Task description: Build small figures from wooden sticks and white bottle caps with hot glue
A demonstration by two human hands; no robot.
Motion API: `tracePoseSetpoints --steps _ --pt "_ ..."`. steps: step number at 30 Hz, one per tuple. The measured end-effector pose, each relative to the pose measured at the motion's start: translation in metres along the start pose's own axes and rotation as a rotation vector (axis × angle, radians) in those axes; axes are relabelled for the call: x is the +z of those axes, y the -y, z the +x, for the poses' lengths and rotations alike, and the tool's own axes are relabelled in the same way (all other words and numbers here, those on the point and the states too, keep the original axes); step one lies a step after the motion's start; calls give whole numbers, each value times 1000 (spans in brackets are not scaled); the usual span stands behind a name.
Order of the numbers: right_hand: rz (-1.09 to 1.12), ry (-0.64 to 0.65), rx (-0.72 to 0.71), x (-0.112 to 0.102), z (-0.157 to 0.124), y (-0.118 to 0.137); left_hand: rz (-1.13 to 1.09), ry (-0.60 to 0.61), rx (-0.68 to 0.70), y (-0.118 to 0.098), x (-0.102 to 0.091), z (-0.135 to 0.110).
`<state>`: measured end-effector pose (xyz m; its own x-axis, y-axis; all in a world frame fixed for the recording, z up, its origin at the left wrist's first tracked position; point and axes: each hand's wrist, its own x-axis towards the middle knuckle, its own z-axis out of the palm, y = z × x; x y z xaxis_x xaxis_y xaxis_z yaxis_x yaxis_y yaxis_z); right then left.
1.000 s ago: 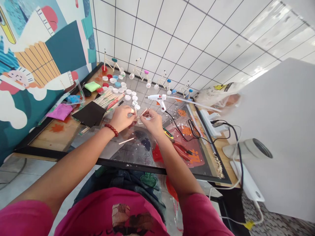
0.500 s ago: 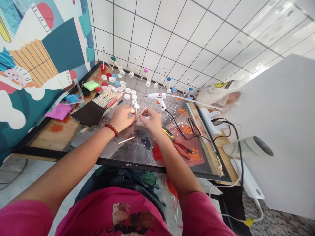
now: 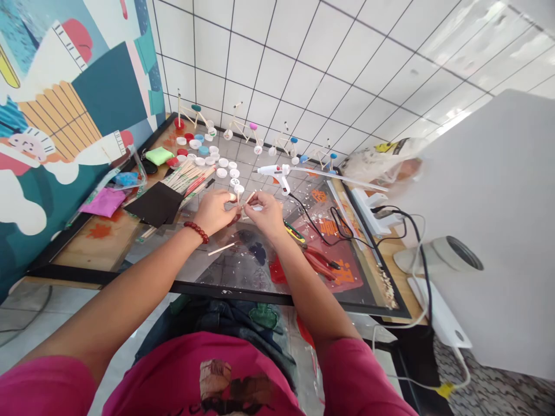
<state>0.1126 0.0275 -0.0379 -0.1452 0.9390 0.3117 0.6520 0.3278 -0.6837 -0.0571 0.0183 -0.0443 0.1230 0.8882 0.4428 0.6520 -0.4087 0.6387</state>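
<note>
My left hand (image 3: 217,210) pinches a short wooden stick (image 3: 238,197) that stands nearly upright at its fingertips. Close against it, my right hand (image 3: 266,211) grips a second wooden stick (image 3: 250,197), tilted up to the right. The lower ends of the two sticks come near each other between my fingers; whether they touch is hard to see. A loose wooden stick (image 3: 221,249) lies on the glass tabletop below my hands. Just beyond them sits a white hot glue gun (image 3: 277,176) with a long clear glue stick in its back.
Bottle caps (image 3: 211,156) and a bundle of sticks (image 3: 191,180) lie to the left, beside black card (image 3: 156,203). Several small stick-and-cap bicycles (image 3: 243,130) line the back edge. Red-handled pliers (image 3: 319,261) and a yellow-green cutter (image 3: 294,231) lie right, near the glue gun's cord (image 3: 318,231).
Both hands stay nearly in place, each still pinching its stick. The view has shifted slightly.
</note>
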Motion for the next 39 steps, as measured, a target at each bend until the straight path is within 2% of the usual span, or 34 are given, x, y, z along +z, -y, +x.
tracePoseSetpoints --steps 10,23,39 --pt "-61 -15 55 -5 0 7 -6 7 46 3 4 0" --pt "-7 -87 30 1 -4 -3 33 26 52 4 4 -2" --pt "-2 -97 30 4 -3 -5 89 70 -19 4 3 0"
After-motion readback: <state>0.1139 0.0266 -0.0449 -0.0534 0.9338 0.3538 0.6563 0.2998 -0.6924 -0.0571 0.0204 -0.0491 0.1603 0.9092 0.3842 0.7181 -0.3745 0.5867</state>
